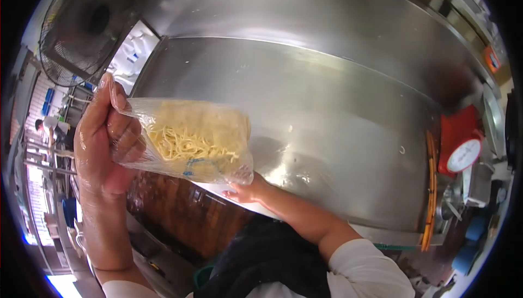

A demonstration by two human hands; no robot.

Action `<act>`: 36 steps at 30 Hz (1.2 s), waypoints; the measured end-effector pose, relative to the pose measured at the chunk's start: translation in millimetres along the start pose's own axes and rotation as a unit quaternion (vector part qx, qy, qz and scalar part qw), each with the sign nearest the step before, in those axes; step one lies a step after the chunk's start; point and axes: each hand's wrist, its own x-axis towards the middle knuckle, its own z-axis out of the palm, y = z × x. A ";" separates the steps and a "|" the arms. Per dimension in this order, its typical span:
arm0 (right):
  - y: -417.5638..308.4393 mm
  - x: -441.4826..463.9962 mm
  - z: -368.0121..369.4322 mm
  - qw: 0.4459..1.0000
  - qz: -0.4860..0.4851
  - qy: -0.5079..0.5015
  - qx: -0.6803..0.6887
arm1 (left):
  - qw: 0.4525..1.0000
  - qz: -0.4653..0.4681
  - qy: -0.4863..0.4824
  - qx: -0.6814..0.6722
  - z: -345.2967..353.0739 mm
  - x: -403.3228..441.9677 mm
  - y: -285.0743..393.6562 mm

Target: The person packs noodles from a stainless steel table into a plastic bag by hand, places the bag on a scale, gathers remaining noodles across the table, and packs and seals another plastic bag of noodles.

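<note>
My left hand (pixel 106 140) is raised on the left side of the view, its fingers closed on the gathered mouth of a clear plastic bag of noodles (pixel 190 143). The bag stretches out sideways to the right, with thin yellow noodles packed inside and a blue print on its film. Below the bag's far end is my right hand (pixel 245 190), close to the counter's front edge. Its visible fingers are stretched apart, and part of the hand is hidden behind the bag. Whether it touches the bag, I cannot tell.
A stainless steel counter (pixel 338 134) with small scraps fills the middle. At its right end lie a bamboo pole (pixel 430 189) and a red dial scale (pixel 460 140). A fan (pixel 87 20) stands at the upper left. Another person (pixel 52 125) is far off at left.
</note>
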 end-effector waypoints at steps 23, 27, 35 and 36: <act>-36.3 -154.9 -145.8 0.844 0.398 0.318 0.170 | 0.985 -0.089 0.035 0.146 -46.5 -4.2 -155.5; -110.3 -25.7 -159.1 0.848 0.041 0.365 0.381 | 0.991 -0.101 0.015 0.085 -39.9 -7.0 -157.5; -94.3 46.5 -133.5 0.948 -0.003 0.294 -0.120 | 0.989 -0.071 0.066 0.111 -57.9 7.5 -161.2; -99.6 38.2 -141.2 0.957 0.023 0.287 -0.046 | 0.989 -0.073 0.067 0.108 -57.9 5.2 -162.4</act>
